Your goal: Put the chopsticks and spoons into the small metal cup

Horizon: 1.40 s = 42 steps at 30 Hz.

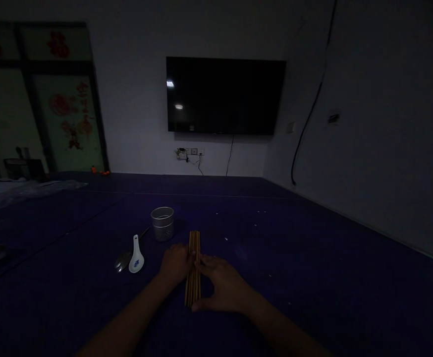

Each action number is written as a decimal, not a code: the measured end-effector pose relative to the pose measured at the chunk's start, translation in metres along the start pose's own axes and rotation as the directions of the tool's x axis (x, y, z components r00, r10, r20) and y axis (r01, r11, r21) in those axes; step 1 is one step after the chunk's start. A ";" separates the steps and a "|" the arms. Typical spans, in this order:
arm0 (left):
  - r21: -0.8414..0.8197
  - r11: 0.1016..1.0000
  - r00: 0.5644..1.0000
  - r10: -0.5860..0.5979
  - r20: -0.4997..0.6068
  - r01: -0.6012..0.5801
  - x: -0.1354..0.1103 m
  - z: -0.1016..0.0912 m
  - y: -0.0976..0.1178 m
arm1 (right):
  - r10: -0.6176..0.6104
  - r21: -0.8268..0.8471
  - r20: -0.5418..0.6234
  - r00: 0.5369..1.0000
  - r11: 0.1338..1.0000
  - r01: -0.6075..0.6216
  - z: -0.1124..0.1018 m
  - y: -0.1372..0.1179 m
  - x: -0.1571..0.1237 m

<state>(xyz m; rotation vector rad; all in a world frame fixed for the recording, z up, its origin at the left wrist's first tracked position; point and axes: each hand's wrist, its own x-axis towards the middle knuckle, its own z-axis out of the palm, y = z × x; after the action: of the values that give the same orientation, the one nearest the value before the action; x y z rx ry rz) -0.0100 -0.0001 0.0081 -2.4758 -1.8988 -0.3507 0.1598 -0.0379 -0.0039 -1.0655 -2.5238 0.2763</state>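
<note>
A bundle of several wooden chopsticks [192, 283] lies lengthwise on the dark blue floor covering, pointing away from me. My left hand [175, 263] is closed on the bundle's left side, its thumb reaching onto the sticks. Against the right side rests my right hand [222, 285], with thumb and fingers spread wide. Its fingertips touch the sticks near the middle, and its thumb tip is by their near end. Left of the hands lie a white soup spoon [136, 263] with a blue mark and a metal spoon [122, 261], partly hidden behind it. A metal cup [163, 225] stands upright beyond my left hand.
Small white scraps [226, 239] dot the blue floor covering [313, 277]. Clear plastic sheeting [34, 189] lies at the far left. A wall-mounted television [226, 96] hangs above sockets [194, 151]. A black cable [311, 111] runs down the right wall.
</note>
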 end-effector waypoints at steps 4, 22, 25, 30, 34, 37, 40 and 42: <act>0.042 0.999 1.000 0.000 -0.007 0.000 0.001 0.004 -0.001 | -0.017 0.006 -0.008 1.000 1.000 0.017 0.001 0.001 0.001; 0.057 0.998 1.000 0.006 -0.015 -0.005 0.002 0.003 -0.001 | -0.049 0.039 0.009 0.999 0.998 0.049 -0.005 -0.001 0.002; 0.051 0.999 1.000 0.015 -0.016 -0.014 0.002 0.003 -0.001 | -0.037 0.051 0.012 0.999 0.998 0.036 -0.006 -0.002 0.002; -0.014 1.000 1.000 0.005 -0.004 -0.005 0.001 0.002 0.001 | -0.023 0.047 0.012 1.000 0.999 0.022 -0.004 -0.002 0.001; -0.074 0.997 1.000 0.004 0.013 -0.004 0.000 0.000 0.003 | -0.016 0.026 0.013 1.000 1.000 0.016 -0.003 -0.002 0.001; -0.069 0.998 0.999 -0.009 0.031 0.011 -0.001 0.000 0.005 | -0.036 0.029 0.012 0.999 0.999 0.035 -0.003 -0.001 0.002; -0.060 0.998 0.999 -0.022 0.050 0.025 -0.002 -0.001 0.007 | -0.047 0.037 0.018 0.999 0.998 0.046 -0.003 0.000 0.002; -0.055 0.998 0.998 -0.032 0.051 0.035 -0.002 -0.002 0.007 | -0.038 0.038 0.031 0.999 0.999 0.037 -0.004 0.000 0.003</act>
<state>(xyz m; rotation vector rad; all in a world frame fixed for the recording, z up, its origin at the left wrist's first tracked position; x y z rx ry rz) -0.0038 -0.0040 0.0103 -2.5132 -1.9777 -0.3501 0.1599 -0.0358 0.0000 -1.0065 -2.5531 0.3311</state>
